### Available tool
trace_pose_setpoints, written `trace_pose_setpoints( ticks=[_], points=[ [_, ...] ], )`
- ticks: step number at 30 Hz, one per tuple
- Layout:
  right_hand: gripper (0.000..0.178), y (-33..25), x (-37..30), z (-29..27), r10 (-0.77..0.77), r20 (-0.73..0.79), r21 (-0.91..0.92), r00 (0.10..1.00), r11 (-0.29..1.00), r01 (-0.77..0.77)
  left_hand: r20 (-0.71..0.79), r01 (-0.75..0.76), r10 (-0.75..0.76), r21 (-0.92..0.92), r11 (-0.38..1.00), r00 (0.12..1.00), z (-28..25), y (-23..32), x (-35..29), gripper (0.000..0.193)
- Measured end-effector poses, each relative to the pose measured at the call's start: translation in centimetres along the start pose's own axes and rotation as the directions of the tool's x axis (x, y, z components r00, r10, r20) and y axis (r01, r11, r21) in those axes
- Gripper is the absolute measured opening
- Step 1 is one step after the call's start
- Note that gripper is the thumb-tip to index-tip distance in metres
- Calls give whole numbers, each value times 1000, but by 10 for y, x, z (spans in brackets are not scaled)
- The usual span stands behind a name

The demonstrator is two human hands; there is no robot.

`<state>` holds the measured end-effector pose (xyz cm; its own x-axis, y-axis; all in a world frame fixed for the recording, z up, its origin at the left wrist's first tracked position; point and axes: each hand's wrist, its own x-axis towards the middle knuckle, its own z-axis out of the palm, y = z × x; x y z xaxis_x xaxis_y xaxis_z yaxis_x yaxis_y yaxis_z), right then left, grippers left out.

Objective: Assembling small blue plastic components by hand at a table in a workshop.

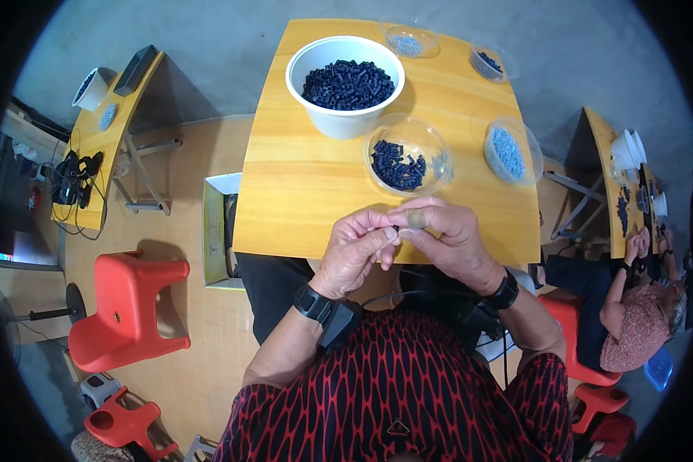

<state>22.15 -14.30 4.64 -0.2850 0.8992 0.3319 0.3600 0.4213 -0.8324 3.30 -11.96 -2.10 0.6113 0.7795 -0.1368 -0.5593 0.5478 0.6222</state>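
My left hand (353, 252) and my right hand (453, 239) meet just over the near edge of the yellow wooden table (300, 208). Thumb and fingers of the left pinch a small black piece (396, 228), mostly covered by the fingertips. The right hand's thumb and forefinger close in at the same spot; what they grip is hidden. A band of tape wraps one right finger. Beyond the hands, a clear round tub (437, 179) holds short black tubular pieces (399, 165). Behind it stands a white bucket (339, 122) heaped with similar black pieces (350, 85).
To the right sits a clear tub of light-blue small parts (507, 152). Two more tubs, one with bluish parts (405, 45) and one with dark pieces (488, 61), stand at the far edge. A red chair (127, 308) is at left; another person (635, 323) works at right.
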Motion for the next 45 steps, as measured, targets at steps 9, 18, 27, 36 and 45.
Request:
trace_pose_setpoints(
  ticks=[9,18,27,36,45],
  points=[
    [34,-11,-2,-2,174,67,-39,982,984,-172,-59,-21,17,-53,998,998,-1,-4,0,9],
    [22,-15,3,3,-4,139,-497,990,865,73,-108,-17,13,-34,999,994,-3,-8,1,8],
    [24,-7,1,-2,-8,157,-473,988,877,83,-86,39,-37,22,999,996,3,-4,-2,7],
    [22,1,-3,1,44,162,-341,986,940,15,-118,9,7,130,991,993,4,-8,-3,7],
    [17,-1,-7,10,-33,168,-398,985,912,99,-156,-6,34,182,983,987,8,-8,-7,7]
  ],
)
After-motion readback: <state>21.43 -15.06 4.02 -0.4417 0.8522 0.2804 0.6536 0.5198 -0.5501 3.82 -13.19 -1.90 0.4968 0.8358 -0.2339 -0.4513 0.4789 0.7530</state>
